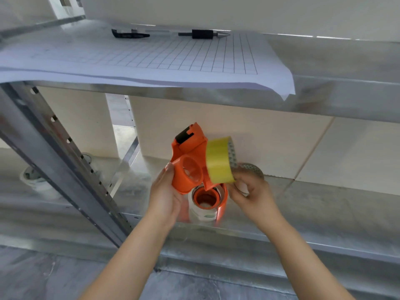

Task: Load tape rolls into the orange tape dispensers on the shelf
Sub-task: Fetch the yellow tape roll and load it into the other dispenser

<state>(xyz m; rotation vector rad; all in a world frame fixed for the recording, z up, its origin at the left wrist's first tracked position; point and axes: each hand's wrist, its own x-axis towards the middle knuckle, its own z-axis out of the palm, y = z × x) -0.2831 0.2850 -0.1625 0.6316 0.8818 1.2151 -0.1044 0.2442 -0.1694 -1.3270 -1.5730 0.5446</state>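
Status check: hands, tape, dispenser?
Left hand grips empty orange dispenser. Right hand holds yellow tape roll beside hub. Loaded dispenser sits underneath.

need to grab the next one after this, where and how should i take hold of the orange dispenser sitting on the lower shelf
Probably by the orange rim on its right, coming from above. The loaded dispenser lies flat with its hub facing up, and the left hand with the held dispenser crowds its left side.
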